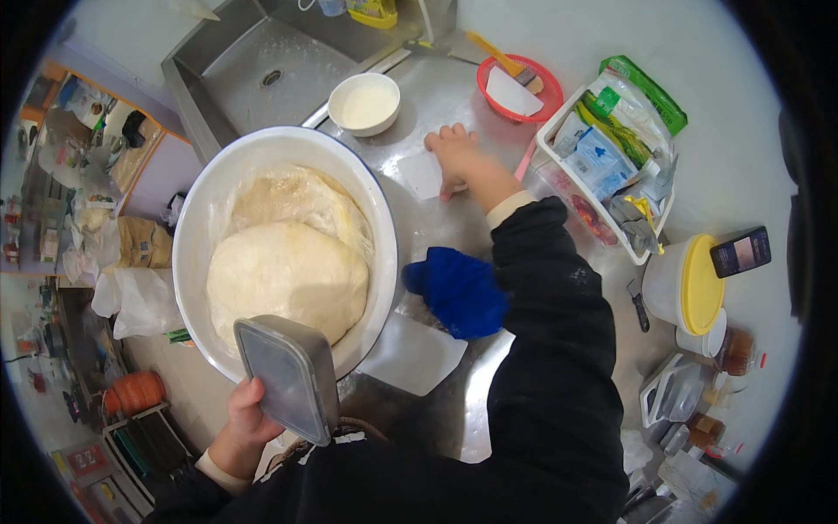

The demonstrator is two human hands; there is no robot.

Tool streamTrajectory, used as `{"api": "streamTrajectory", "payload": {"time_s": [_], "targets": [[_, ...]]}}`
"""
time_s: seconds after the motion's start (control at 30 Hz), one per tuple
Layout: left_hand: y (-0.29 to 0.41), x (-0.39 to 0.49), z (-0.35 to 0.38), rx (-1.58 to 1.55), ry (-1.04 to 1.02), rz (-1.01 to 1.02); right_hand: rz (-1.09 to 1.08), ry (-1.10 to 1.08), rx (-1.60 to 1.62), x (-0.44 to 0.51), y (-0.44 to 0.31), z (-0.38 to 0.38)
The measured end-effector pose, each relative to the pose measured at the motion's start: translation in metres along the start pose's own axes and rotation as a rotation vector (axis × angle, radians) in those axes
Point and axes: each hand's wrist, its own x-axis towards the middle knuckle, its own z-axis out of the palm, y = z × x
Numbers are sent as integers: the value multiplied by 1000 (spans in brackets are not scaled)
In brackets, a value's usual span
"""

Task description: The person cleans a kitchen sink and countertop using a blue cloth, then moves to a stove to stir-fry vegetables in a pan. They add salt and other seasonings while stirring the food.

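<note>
My left hand (252,409) grips a grey rectangular container with a translucent lid (281,380), tilted over the near rim of a large white enamel basin (190,196). A big smooth lump of dough (288,275) fills much of the basin, with crumpled clear plastic film (327,190) behind it. My right hand (458,160) reaches across the steel worktop (425,226) and spans a white dough scraper (419,175), fingers at its far edge and thumb at its near edge. The palm hides part of the scraper. A blue cloth (458,291) lies under my right forearm.
Beyond the basin stands a white bowl of pale contents (364,105), beside a steel sink (275,59). A red plastic basket (553,78) holds a brush and a white scraper. To the right are a white bin of packets (543,141) and a yellow-lidded tub (704,285) with a phone (740,252).
</note>
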Motion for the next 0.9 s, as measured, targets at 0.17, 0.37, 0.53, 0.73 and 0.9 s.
{"api": "streamTrajectory", "payload": {"time_s": [0.17, 0.37, 0.53, 0.73, 0.9], "targets": [[-2, 5, 2, 15, -13, -12, -103, 114, -40, -22, 4, 18], [0, 2, 20, 18, -84, -2, -53, 358, -61, -48, -1, 20], [0, -22, 3, 61, -51, 48, 206, 231, 867, -158, -18, 1], [-6, -22, 6, 89, -86, -11, 528, 322, 715, -197, -8, 105], [-6, -27, 10, 87, -116, 16, 633, 760, 685, -219, 10, 68]]}}
